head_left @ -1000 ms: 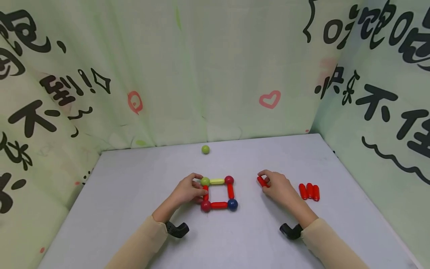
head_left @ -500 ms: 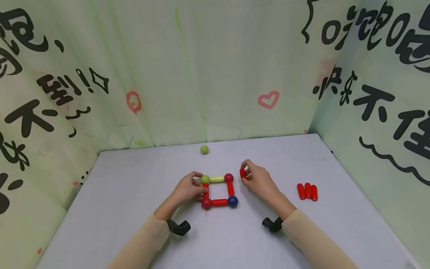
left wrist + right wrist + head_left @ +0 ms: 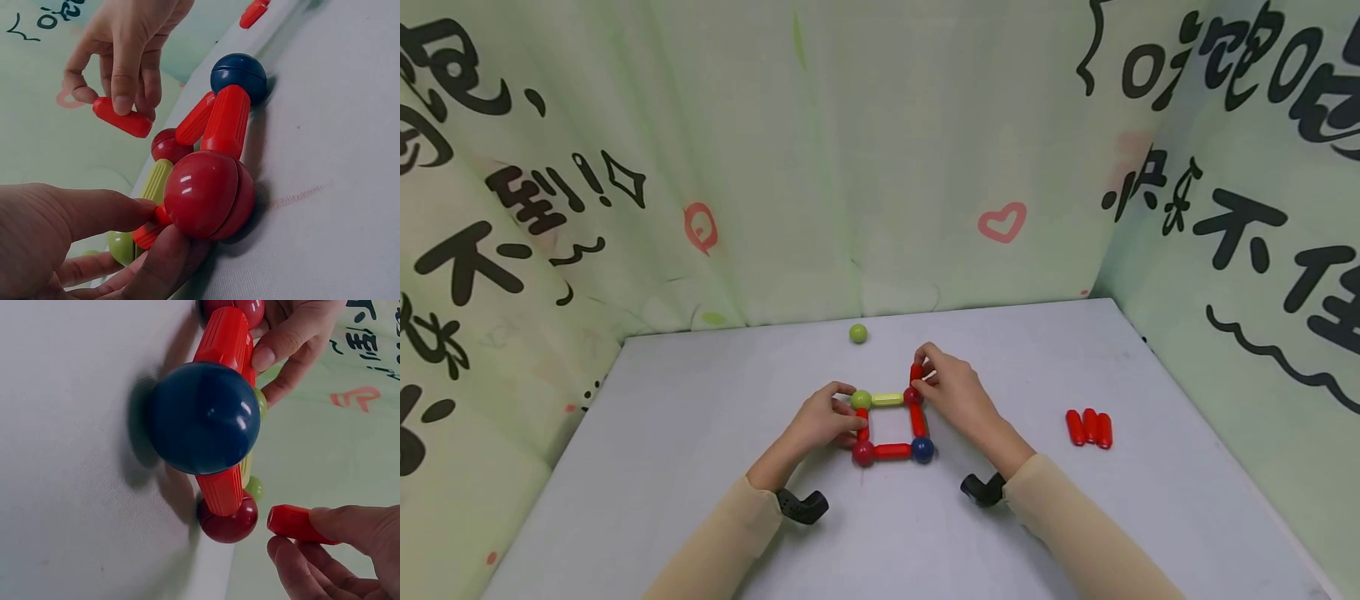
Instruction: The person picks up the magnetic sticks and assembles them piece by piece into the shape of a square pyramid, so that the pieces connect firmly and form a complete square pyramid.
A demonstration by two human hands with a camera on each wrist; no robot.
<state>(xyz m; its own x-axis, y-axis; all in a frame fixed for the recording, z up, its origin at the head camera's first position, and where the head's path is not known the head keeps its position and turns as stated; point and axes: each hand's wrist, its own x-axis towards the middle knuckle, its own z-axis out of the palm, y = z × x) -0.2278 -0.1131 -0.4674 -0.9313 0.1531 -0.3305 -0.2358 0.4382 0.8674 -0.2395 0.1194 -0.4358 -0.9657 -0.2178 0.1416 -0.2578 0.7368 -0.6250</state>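
Observation:
A square of magnetic rods and balls lies on the table: a green ball (image 3: 861, 400) far left, a red ball (image 3: 913, 396) far right, a blue ball (image 3: 922, 450) near right, another red ball (image 3: 206, 194) near left. One yellow-green rod (image 3: 888, 400) forms the far side; red rods make the others. My left hand (image 3: 822, 423) pinches the square's left red rod (image 3: 150, 232) between thumb and fingers. Between its thumb and fingertips, my right hand (image 3: 955, 387) holds a loose red rod (image 3: 295, 522) upright over the far-right ball, a small gap apart in the right wrist view.
Three loose red rods (image 3: 1089, 428) lie side by side on the right of the white table (image 3: 700, 467). A lone green ball (image 3: 858, 333) sits by the back edge. Curtains (image 3: 910, 167) with printed writing enclose the back and sides.
My right hand has carried the red rod leftward from the table's right part to above the far-right red ball, turning it upright. My left hand keeps its pinch on the square.

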